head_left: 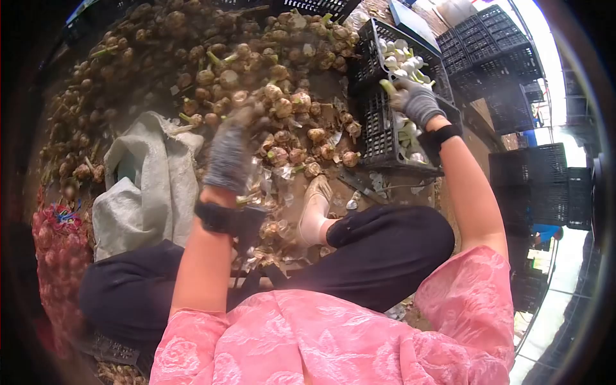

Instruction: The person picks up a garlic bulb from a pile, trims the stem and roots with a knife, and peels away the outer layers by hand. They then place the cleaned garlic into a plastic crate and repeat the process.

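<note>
A person in a pink top (321,340) sits with legs folded before a wide heap of brownish garlic bulbs (299,102) that fills the far left and middle of the ground. Both hands wear grey gloves. The left hand (242,122) is above the near edge of the heap, too blurred to tell whether it is grasping a bulb or has released one. The right hand (403,97) is at the right, over two black crates: the far crate (367,58) and near crate (378,138), each holding white bulbs (405,61). A greenish tip (387,86), perhaps a stem, shows at its fingers; whether they grip it cannot be told.

The step in hand looks like putting bulbs into a crate. If the right hand has one, the next move calls for letting go low among the others, without bruising.

A pale sack (147,186) lies at the left, beside a red net bag (61,256). More crates (494,45) are stacked at the far right.
</note>
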A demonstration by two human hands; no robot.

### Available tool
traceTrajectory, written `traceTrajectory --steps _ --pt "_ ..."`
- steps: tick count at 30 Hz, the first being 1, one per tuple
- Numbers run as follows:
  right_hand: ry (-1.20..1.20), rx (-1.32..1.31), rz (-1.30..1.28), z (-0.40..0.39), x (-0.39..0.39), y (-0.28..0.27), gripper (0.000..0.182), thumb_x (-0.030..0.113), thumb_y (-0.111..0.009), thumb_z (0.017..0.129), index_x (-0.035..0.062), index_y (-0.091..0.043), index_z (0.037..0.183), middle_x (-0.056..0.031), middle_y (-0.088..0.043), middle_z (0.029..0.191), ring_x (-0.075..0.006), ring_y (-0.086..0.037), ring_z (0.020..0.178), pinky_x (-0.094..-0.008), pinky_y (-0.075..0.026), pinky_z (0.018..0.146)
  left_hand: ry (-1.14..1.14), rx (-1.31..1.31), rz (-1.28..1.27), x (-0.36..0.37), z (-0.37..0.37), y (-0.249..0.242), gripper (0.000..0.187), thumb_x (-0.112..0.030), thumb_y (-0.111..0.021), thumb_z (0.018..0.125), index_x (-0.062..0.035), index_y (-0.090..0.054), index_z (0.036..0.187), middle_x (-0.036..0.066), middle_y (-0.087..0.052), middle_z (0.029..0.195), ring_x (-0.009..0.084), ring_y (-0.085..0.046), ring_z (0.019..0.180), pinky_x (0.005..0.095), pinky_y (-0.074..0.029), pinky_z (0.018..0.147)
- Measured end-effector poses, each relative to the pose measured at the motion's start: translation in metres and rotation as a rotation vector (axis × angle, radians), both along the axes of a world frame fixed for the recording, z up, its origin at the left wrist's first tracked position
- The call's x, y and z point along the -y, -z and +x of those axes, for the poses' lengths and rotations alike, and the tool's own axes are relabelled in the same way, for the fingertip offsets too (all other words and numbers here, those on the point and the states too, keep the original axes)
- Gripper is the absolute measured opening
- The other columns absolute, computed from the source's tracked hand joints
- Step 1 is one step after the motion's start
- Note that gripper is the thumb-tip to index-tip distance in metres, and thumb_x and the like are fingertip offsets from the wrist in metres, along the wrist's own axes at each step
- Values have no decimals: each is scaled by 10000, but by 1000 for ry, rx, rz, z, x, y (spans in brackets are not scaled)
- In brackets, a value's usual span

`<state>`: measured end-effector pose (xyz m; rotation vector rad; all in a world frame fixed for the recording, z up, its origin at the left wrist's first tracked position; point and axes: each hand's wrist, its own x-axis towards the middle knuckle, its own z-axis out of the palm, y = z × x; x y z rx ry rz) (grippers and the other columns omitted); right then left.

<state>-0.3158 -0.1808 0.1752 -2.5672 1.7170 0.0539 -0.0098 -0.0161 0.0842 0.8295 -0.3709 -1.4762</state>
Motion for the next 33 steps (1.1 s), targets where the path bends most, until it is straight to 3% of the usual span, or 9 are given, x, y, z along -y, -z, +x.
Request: traceTrajectory --steps 3,12,18,20,23,25,29,30,33 --pt "176 -377 -100 -53 16 19 353 315 -620 715 71 -610 969 -174 -621 896 -307 -599 849 -379 -472 781 -23 -38 -23 0 10 25 254 -242 -546 857 -57 -579 1027 72 -623 949 193 -604 848 313 -496 728" --pt "-122 5 396 23 -12 211 452 169 -603 698 175 -523 1143 -185 -520 1133 -339 -541 988 -396 -433 865 93 113 286 0 -29 44 374 -416 -557 826 -97 -482 645 48 -553 653 193 -526 602 335 -439 562" --pt "55 47 451 35 -4 267 492 192 -622 747 136 -468 1211 -169 -542 1105 -354 -523 1022 -425 -415 867 167 233 317 -9 -23 66 240 -212 -550 843 -43 -555 1014 72 -610 898 176 -596 797 310 -500 726" --pt "166 503 605 23 3 271 465 210 -606 774 98 -469 1204 -124 -579 1069 -307 -574 942 -392 -469 772 181 245 335 -8 -21 67 336 -151 -579 820 -50 -495 1129 61 -585 985 167 -581 845 287 -493 752" --pt "493 1309 1202 21 -6 231 387 203 -568 834 48 -474 1175 -78 -575 1080 -205 -597 889 -321 -519 684 139 431 163 -9 -25 83 435 -106 -622 781 -57 -471 1186 53 -564 1036 147 -558 893 275 -473 791" --pt "485 1499 1675 41 -14 172 360 185 -542 849 69 -473 1183 -84 -574 1076 -208 -593 912 -343 -525 697 196 510 37 -7 -32 69 737 -60 -718 668 -95 -344 1303 64 -454 1193 155 -447 1081 277 -425 876" --pt "48 1261 1786 85 -45 85 463 272 -579 817 31 -460 1194 -88 -575 1068 -207 -587 925 -326 -509 695 110 954 -397 1 -48 29 849 -20 -741 630 -106 -264 1327 70 -446 1197 181 -413 1140 308 -419 906" --pt "21 1222 1681 92 -52 70 464 285 -581 816 31 -464 1186 -88 -578 1059 -195 -593 895 -310 -509 664 150 434 -285 1 -57 20 782 14 -724 647 -97 -296 1293 82 -458 1189 183 -468 1083 304 -439 883" --pt "136 909 1310 117 -66 -13 420 356 -572 829 32 -523 1091 -67 -599 877 -142 -591 721 -278 -505 595 1 311 -295 -4 -51 -14 705 41 -701 669 -81 -323 1251 84 -474 1150 170 -512 1003 296 -454 862"
